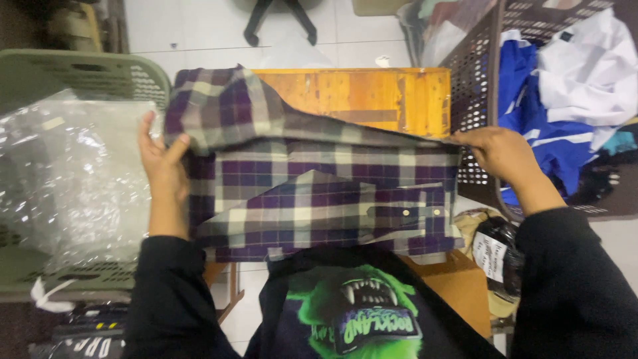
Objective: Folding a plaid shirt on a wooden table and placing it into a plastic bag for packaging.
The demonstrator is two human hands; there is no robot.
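Observation:
A purple, white and grey plaid shirt (319, 193) lies partly folded on a small orange wooden table (372, 96). My left hand (161, 166) grips the shirt's left edge, thumb over the fabric, where a flap of the cloth is lifted. My right hand (502, 154) pinches the shirt's right edge and holds the fold line taut across the table. A buttoned cuff lies on the folded front near me. Both my arms are in black sleeves.
A green laundry basket (80, 73) with clear plastic bags (66, 173) stands at left. A brown basket (475, 80) at right holds blue and white clothes (571, 86). A dark bottle with a white label (495, 256) sits by my right arm. White tiled floor lies beyond.

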